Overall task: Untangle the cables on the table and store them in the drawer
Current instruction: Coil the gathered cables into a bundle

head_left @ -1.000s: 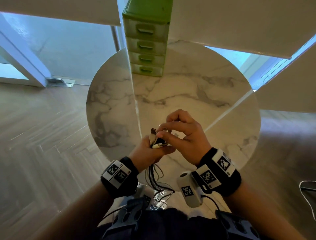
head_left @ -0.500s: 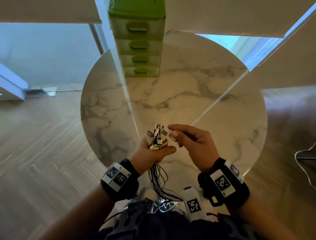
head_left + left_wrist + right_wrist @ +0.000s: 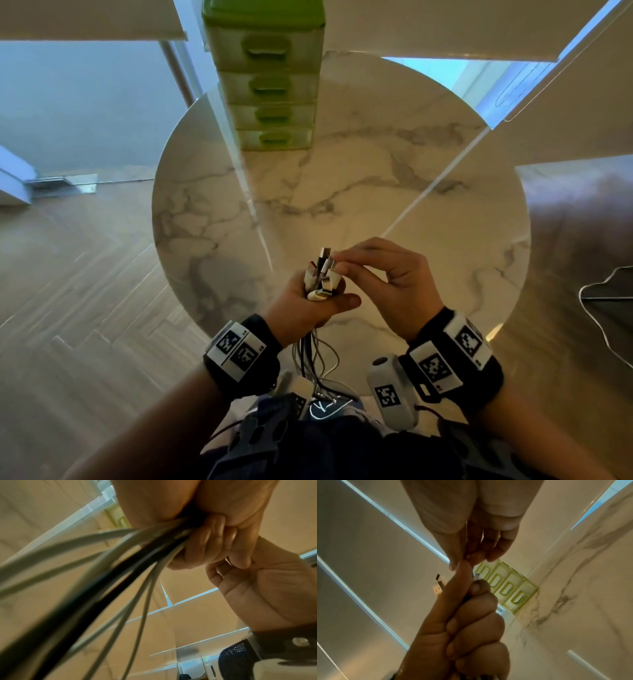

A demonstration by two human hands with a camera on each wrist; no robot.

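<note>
Over the near edge of the round marble surface, the left hand has its grip clenched round a bundle of white and black cables, their plug ends fanned out above the fist and the cords hanging below the wrist toward the person's lap. The right hand pinches one of those plug ends between thumb and forefinger, its other fingers loosely curled. At the far side of the surface stands a green drawer unit with four drawers, all closed, well apart from the hands.
</note>
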